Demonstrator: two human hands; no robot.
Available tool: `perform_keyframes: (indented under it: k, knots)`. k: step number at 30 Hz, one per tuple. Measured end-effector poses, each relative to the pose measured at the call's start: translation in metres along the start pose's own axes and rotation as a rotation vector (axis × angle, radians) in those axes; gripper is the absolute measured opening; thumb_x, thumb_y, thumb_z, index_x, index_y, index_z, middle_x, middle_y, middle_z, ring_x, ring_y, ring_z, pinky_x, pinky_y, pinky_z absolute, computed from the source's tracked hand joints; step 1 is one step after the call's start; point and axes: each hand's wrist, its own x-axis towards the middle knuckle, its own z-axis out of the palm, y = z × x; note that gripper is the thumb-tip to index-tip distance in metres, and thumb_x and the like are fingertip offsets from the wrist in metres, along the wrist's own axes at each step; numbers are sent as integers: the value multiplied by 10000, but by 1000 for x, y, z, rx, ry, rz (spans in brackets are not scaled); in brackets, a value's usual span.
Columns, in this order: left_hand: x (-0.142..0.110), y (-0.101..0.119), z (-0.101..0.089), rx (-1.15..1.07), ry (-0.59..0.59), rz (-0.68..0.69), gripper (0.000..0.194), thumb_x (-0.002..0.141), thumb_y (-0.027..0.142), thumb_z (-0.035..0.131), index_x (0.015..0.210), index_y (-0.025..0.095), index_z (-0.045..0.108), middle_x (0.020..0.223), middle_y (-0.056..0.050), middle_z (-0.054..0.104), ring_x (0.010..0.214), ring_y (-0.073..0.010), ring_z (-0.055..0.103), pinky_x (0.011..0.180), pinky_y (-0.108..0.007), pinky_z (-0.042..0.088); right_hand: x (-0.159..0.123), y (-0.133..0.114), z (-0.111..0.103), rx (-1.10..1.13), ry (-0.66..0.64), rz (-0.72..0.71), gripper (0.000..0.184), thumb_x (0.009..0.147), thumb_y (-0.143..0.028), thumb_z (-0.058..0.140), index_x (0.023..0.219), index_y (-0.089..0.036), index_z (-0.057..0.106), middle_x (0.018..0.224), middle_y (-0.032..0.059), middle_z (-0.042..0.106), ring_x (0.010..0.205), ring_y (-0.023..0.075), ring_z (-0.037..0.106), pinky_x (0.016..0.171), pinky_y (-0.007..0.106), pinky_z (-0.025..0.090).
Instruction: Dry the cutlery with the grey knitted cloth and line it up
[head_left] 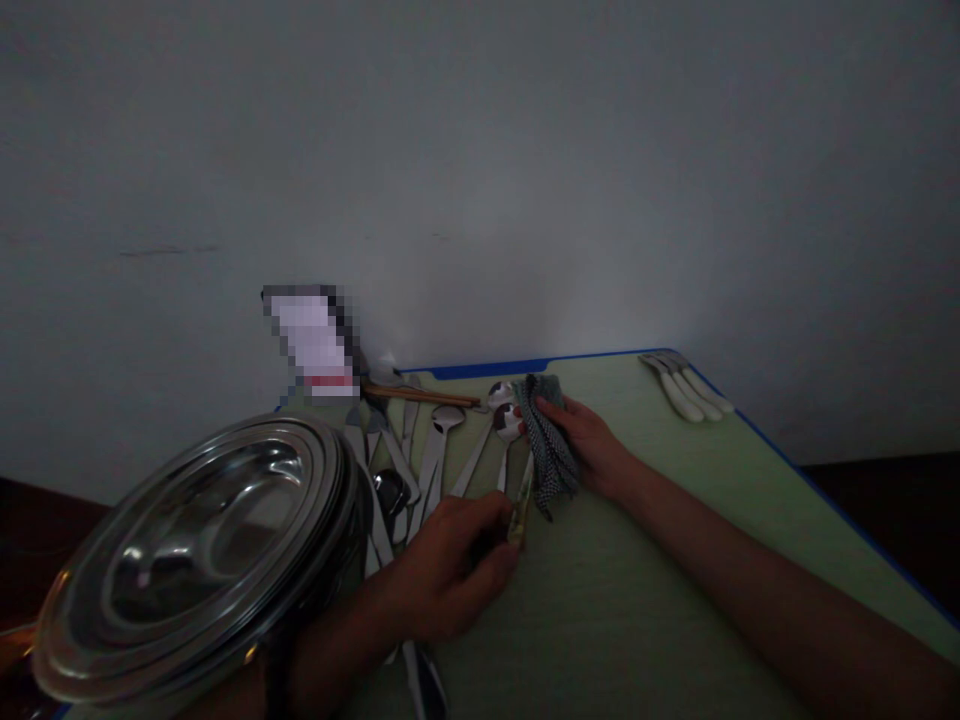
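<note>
My left hand [457, 570] is closed on the patterned, yellowish handle of a piece of cutlery [517, 515]. Its far end runs up to a grey checked cloth [551, 450], so I cannot tell its kind. My right hand [589, 440] grips that cloth, with the fingers partly hidden behind it. Just left of the cloth lie metal spoons [507, 425], bowls pointing away from me. More loose cutlery, including another spoon [448, 418], is spread between my left hand and the bowls.
A stack of shiny metal bowls [315, 440] stands at the left. Wooden chopsticks [427, 395] lie near a blurred-out phone-like object [315, 340]. White-handled forks [686, 390] rest at the right. The pale green table [675, 600] has a blue edge and meets a wall [480, 180].
</note>
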Motion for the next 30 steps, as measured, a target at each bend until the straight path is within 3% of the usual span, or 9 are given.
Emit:
perform_keyframes:
  k: [12,30]
  knots:
    - [1,-2,-1,-32,-64,36,162,837,279,348,741,187,441,615,29,422,555,-126,437,527,-244,320,-1,0,0,-18,-20,-6,153,716,-284,691,812,-166,677,670,21,697,533,113,598,531,231,484]
    - [1,-1,0,45,-50,61,174,841,253,346,703,189,430,594,29,433,531,-114,434,502,-229,322,-2,-2,3,-2,14,17,89,747,-238,665,778,-155,672,642,16,694,513,100,596,500,206,480]
